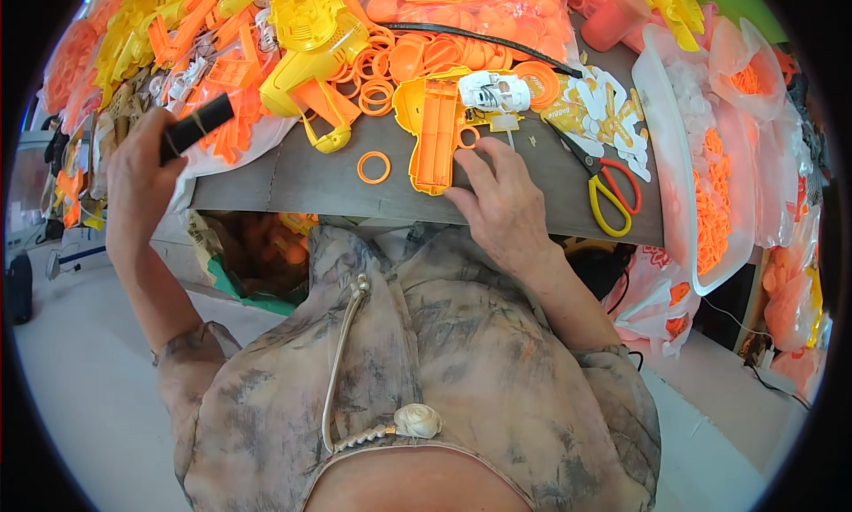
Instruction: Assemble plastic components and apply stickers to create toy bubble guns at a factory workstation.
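My left hand [138, 170] is raised at the left, closed round a black bar-shaped block [200, 126]. On the grey table lies a yellow toy shell half [408, 104] with a ribbed orange compartment piece [437, 139] in its handle. A white mechanism part [493, 93] sits at the shell's upper right. Beside the handle's right edge rests my right hand [510, 201], its fingers apart, with fingertips touching or very close to the handle and a small orange loop [468, 137]. A loose orange ring [374, 168] lies left of the shell.
Scissors [611, 197] with red and yellow handles lie right of my right hand, below white and gold stickers [603, 113]. A white tub [679, 184] of orange parts stands at the right. Yellow toy shells [315, 68] and orange rings [377, 95] pile up behind.
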